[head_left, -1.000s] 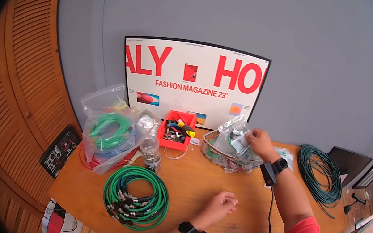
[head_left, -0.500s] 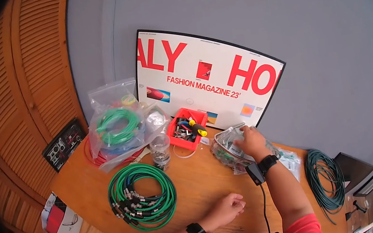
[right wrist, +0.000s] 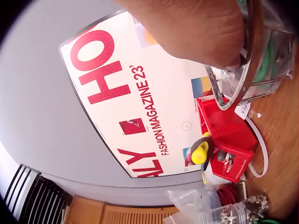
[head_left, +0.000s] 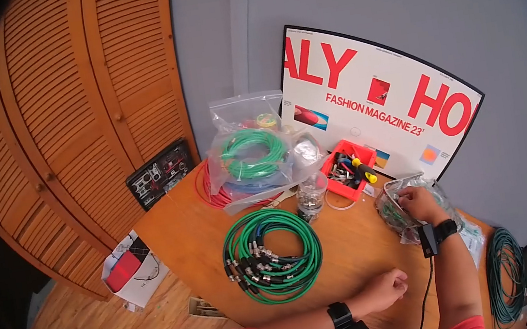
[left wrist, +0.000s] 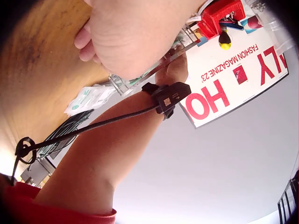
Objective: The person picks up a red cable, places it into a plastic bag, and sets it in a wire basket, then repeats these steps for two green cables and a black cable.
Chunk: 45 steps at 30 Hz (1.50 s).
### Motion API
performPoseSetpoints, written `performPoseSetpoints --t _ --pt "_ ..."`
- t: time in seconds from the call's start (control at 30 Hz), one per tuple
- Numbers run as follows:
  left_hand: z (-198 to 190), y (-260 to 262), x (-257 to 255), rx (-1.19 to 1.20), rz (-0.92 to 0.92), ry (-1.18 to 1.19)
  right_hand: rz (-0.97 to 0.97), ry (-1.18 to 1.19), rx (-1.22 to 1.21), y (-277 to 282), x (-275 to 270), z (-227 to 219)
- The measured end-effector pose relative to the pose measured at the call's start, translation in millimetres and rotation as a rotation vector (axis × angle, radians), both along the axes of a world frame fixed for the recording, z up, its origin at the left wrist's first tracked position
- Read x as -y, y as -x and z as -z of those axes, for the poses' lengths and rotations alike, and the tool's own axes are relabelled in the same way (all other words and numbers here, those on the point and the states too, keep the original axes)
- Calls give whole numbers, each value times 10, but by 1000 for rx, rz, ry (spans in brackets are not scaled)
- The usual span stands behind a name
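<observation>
In the head view my right hand (head_left: 424,204) is at a wire-rimmed basket (head_left: 410,177) that holds clear plastic bags with green items (head_left: 389,213). In the right wrist view the same hand (right wrist: 196,32) reaches over the curved metal rim (right wrist: 255,51); its fingertips are mostly hidden, so their hold cannot be made out. My left hand (head_left: 381,291) lies near the front part of the table with fingers loosely curled and nothing in them. It looks large in the left wrist view, where the left hand (left wrist: 135,39) partly covers the basket.
A coil of green cables (head_left: 273,256) lies left of my hands. Behind it are bagged green cable (head_left: 253,154), a clear jar (head_left: 310,197) and a red bin (head_left: 348,191) of tools. The monitor (head_left: 375,95) stands behind; a dark cable coil (head_left: 507,275) is at the right edge.
The head view has turned left, so the scene sits farther right. My right hand's fingers have shifted at the basket, and the bag raised there earlier is lower. The left hand remains loosely curled.
</observation>
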State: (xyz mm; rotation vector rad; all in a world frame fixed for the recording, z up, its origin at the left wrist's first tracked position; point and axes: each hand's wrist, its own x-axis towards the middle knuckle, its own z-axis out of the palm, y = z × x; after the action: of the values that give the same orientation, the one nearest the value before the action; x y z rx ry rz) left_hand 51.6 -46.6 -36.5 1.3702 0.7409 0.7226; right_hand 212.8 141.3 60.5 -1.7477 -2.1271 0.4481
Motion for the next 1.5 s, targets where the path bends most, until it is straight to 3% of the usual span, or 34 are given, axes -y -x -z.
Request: performPoseSetpoints --t 0.13,0.2,0.27,0.33,0.43,0.5,0.57,0.63,0.7,0.8,0.87,0.93,1.0,1.03,1.07,1.2,1.27,1.33,1.4,1.47,1.5 --pt "35 -28 5 10 -28 -1 30 -147 63 172 295 -106" --pt "74 -40 6 21 -40 1 -31 -524 141 251 508 -76" --pt "98 -64 -3 50 -33 10 33 -468 76 425 921 -139" --pt "38 -40 6 14 -35 -2 10 -194 -166 382 1249 -22" --pt "-6 -10 -11 -60 -23 -49 -39 -94 -171 174 1592 308" --pt "0 -10 11 -93 -33 -97 69 67 -398 104 1800 441" --pt "159 -84 -4 -29 -29 -100 111 75 -464 59 1955 418" --pt "51 -57 40 34 -13 -9 150 78 -536 43 2102 410" --pt "107 -32 -3 -7 45 -63 90 184 -684 40 2222 451" --pt "313 -121 -72 -67 78 -146 68 236 -569 -115 2233 680" --pt "371 -195 20 35 -130 -129 98 216 -557 -146 2248 739" --pt "177 -128 76 -13 -101 -133 60 46 -443 -131 2265 788" --pt "100 -59 33 -58 116 -111 58 18 -463 -125 2297 836" --pt "-148 39 61 -181 215 -133 59 4 -380 -81 2333 759" --pt "-283 156 89 -187 218 -130 59 -8 -295 -44 2366 691" --pt "-643 942 -45 -120 134 -132 20 -106 -292 -4 2465 589" --pt "-973 1467 -67 -182 -114 -74 -4 -72 -300 -23 2469 576" --pt "-1113 1906 -100 -357 -417 -191 -2 -53 -325 -51 2446 609" --pt "-988 2348 -195 -498 -625 -370 -6 -35 -348 -59 2427 615" --pt "-1007 2602 -163 -819 -825 -547 -12 -22 -342 -63 2439 590" --pt "-958 2713 -170 -825 -822 -547 -11 -20 -347 -67 2438 600"
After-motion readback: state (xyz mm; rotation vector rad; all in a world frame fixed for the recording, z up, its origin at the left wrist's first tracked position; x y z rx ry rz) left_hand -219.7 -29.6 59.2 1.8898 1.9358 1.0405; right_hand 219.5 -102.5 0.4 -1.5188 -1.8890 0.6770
